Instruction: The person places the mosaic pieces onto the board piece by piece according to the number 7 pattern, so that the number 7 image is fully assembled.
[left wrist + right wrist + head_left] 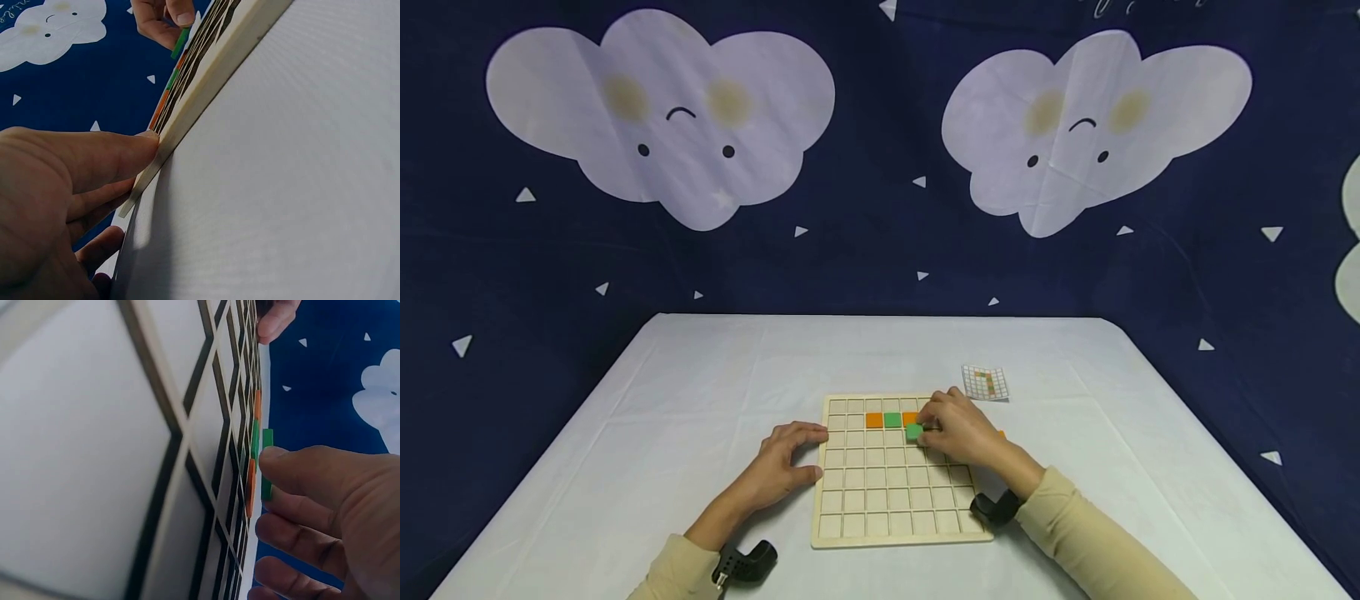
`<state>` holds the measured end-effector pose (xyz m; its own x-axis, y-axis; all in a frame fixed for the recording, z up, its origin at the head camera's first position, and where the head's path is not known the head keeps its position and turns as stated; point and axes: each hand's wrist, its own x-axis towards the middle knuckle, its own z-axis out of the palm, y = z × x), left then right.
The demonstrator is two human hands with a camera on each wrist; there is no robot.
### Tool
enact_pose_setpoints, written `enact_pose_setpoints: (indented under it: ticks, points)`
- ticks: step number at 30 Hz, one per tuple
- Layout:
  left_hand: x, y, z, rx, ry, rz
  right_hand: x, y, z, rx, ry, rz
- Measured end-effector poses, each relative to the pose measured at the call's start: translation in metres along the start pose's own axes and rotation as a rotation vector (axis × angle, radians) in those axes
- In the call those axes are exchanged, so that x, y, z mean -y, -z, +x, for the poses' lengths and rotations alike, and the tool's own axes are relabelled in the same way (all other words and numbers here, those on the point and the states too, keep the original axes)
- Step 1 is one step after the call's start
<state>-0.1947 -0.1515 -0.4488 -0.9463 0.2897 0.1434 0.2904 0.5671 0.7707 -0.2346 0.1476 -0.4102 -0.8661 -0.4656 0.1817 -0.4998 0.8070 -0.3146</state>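
Observation:
A light wooden grid board (902,545) lies on the table. Along one row near its far edge sit an orange tile (874,421), a green tile (892,420) and a second orange tile (910,417), partly covered by fingers. My right hand (962,427) pinches another green tile (267,437) between thumb and fingers, close over the board just nearer than that row. At the board's left edge, my left hand (775,467) rests with fingers and thumb spread. Its thumb touches the board's rim in the left wrist view.
Behind the board's far right corner lies a small printed card (985,383) with a coloured grid pattern. Another orange piece (1002,434) peeks out beyond the right wrist. A white cloth covers the table (625,467), and a dark blue cloud-print curtain (880,250) hangs behind it.

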Motion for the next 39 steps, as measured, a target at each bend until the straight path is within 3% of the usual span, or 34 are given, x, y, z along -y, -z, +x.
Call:
enact_pose_setpoints:
  ticks: [22, 39]
  points:
    - [0.0002, -0.0006, 0.0005, 0.002, 0.001, -0.004, 0.0007, -0.0052, -0.0010, -0.005, 0.054, -0.039]
    - [0.0002, -0.0001, -0.0004, -0.002, -0.001, -0.003, 0.0006, -0.0069, -0.0018, -0.004, 0.030, -0.029]
